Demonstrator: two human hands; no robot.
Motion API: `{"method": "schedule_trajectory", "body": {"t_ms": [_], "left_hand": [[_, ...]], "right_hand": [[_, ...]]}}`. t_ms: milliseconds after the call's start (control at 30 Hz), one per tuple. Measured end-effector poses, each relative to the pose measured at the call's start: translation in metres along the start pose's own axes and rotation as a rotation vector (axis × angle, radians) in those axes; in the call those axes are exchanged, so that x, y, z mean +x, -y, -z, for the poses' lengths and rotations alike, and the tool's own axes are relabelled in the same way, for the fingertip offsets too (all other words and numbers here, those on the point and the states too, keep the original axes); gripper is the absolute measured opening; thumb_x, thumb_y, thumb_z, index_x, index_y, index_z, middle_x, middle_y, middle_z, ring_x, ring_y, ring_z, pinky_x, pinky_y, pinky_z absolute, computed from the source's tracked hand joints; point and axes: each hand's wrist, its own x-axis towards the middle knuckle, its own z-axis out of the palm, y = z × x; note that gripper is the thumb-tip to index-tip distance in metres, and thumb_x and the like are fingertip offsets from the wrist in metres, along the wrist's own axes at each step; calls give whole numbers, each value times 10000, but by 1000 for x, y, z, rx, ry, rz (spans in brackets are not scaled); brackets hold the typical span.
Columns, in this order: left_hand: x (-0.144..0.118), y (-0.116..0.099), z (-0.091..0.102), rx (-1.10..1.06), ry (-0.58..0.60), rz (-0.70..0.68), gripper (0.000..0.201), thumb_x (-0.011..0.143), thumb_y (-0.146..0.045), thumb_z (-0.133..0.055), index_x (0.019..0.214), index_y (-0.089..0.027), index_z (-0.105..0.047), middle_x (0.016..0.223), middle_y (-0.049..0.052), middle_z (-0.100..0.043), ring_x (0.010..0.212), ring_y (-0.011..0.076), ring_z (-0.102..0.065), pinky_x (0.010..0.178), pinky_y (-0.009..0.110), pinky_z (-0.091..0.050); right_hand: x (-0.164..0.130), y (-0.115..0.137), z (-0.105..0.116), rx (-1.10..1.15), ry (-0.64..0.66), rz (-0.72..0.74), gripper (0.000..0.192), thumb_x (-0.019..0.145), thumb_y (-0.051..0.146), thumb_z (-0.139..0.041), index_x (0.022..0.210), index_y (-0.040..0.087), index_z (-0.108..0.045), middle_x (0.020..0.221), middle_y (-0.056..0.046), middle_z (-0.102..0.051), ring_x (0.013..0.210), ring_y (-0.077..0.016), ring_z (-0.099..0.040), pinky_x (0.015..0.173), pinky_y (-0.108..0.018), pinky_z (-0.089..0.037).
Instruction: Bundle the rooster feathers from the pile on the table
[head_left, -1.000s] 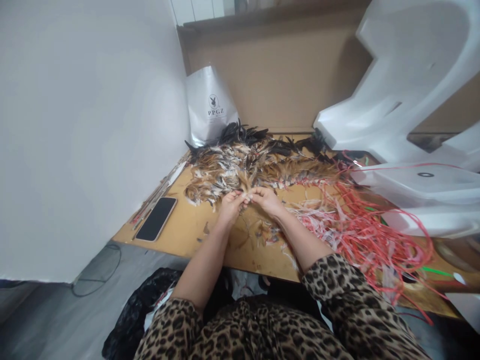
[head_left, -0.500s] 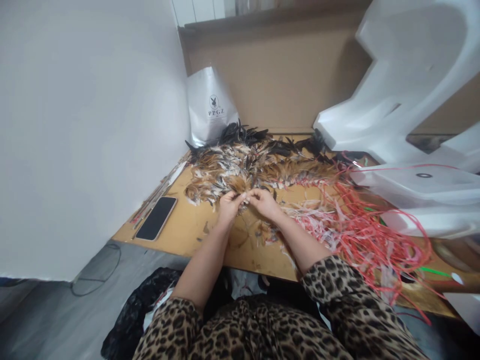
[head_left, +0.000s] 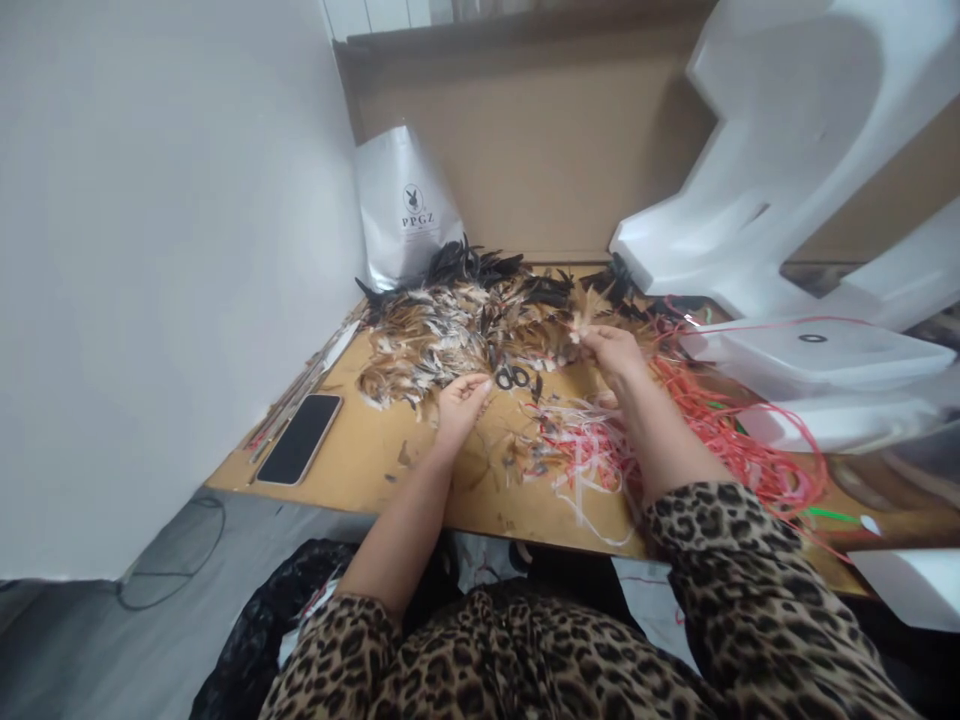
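In the head view my right hand pinches a small bunch of light-brown feathers by its base, above the right side of the feather pile. My left hand is closed, thumb and fingertips together at the pile's front edge; anything between them is too small to make out. Just right of those fingertips, black-handled scissors lie with their blades hidden. The loose feathers spread across the table in brown, cream and black. A tangle of pink and white ribbon strips lies below my right forearm.
A phone rests on the table at the left, beside thin sticks. Behind the feathers stands a white printed bag against a cardboard panel. A white machine occupies the right; a white wall bounds the left.
My hands, together before, are now apart. The right one has moved right and up with the feather bunch, uncovering the scissors. The view has shifted slightly.
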Motion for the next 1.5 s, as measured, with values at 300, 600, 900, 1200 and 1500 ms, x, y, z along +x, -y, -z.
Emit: {"method": "schedule_trajectory", "body": {"t_ms": [300, 600, 900, 1200, 1500], "left_hand": [[2, 5, 0, 55, 9, -24, 291, 651, -359, -663, 827, -129, -639, 600, 13, -601, 483, 70, -500, 466, 193, -377], [3, 7, 0, 70, 2, -34, 289, 660, -354, -652, 837, -126, -640, 579, 9, -598, 479, 72, -504, 491, 201, -406], [1, 3, -1, 34, -8, -45, 270, 647, -339, -660, 816, -130, -643, 580, 9, -607, 476, 70, -505, 494, 201, -405], [2, 5, -1, 50, -25, -55, 274, 639, -351, -667, 800, -130, -647, 573, 9, -601, 472, 75, -505, 494, 206, -408], [5, 8, 0, 62, -36, -59, 281, 640, -350, -664, 806, -125, -644, 582, 13, -604, 473, 75, -503, 487, 203, -403]], "right_hand": [[22, -27, 8, -532, -113, -192, 145, 631, 193, -580, 681, 75, -648, 406, 31, -419, 403, -76, -366, 408, -209, -286], [43, -35, 6, -966, -71, -174, 272, 673, 285, -572, 749, 52, -690, 640, -127, -621, 649, -197, -584, 552, -259, -402], [31, -28, 14, -865, -158, 82, 203, 699, 227, -489, 720, 114, -656, 687, -101, -659, 659, -171, -573, 620, -243, -421], [40, -19, -10, -994, -115, 249, 312, 783, 298, -461, 1028, 147, -581, 998, -124, -642, 918, -204, -579, 827, -305, -420], [53, -32, -33, -1372, 62, 111, 426, 860, 364, -368, 1168, 110, -515, 1148, -216, -518, 1020, -277, -570, 838, -373, -430]]}}
